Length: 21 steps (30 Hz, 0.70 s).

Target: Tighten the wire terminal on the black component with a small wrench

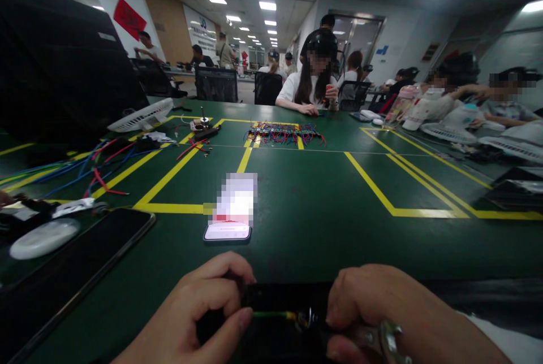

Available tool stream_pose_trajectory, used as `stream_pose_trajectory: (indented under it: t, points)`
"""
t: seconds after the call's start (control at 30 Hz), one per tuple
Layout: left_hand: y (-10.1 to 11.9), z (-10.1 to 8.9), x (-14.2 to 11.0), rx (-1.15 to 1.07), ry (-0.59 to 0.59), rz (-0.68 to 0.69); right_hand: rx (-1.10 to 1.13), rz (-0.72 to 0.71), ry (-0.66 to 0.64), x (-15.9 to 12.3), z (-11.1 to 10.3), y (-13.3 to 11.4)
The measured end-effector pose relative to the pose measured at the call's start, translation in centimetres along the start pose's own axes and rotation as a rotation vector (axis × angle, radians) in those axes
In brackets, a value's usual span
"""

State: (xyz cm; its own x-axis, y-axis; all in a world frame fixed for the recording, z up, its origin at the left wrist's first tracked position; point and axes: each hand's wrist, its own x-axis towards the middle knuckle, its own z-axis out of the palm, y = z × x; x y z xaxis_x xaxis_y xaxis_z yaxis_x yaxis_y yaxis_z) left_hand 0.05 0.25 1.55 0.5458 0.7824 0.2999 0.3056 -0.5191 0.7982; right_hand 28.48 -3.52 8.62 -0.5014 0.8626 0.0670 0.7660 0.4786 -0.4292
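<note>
At the bottom of the head view, my left hand (201, 307) pinches a thin green wire (271, 315) between thumb and fingers. The wire runs right to a yellowish end beside a small shiny metal piece (306, 316). My right hand (377, 302) is closed around a silver metal hand tool (387, 338), whose exact kind is partly hidden by the fingers. Both hands are over a dark, black object or surface (292, 291), too dim to make out. A lit phone (228, 232) lies on the table just beyond my left hand.
On the green table (305, 194) with yellow tape lie a dark flat device (85, 273), a white oval object (44, 238), loose coloured wires (97, 166) and a row of wired parts (284, 133). A large black monitor (63, 64) stands left. A person (311, 78) sits opposite.
</note>
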Motion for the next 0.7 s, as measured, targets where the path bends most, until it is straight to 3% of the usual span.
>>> stream_pose_trajectory:
  t: [0.07, 0.2, 0.3, 0.7]
  points:
    - [0.1, 0.0, 0.0, -0.007, 0.008, 0.002, 0.012, 0.065, -0.028, 0.0, 0.2, 0.3]
    - [0.4, -0.1, 0.1, -0.010, 0.009, 0.003, 0.032, 0.092, -0.004, -0.4, -0.3, 0.5]
    - [0.5, -0.2, 0.2, 0.021, -0.016, -0.006, 0.036, 0.088, -0.065, -0.2, -1.1, 0.4]
    - [-0.7, 0.2, -0.1, -0.032, 0.012, 0.070, 0.162, -0.159, -0.081, 1.1, -1.8, 1.7]
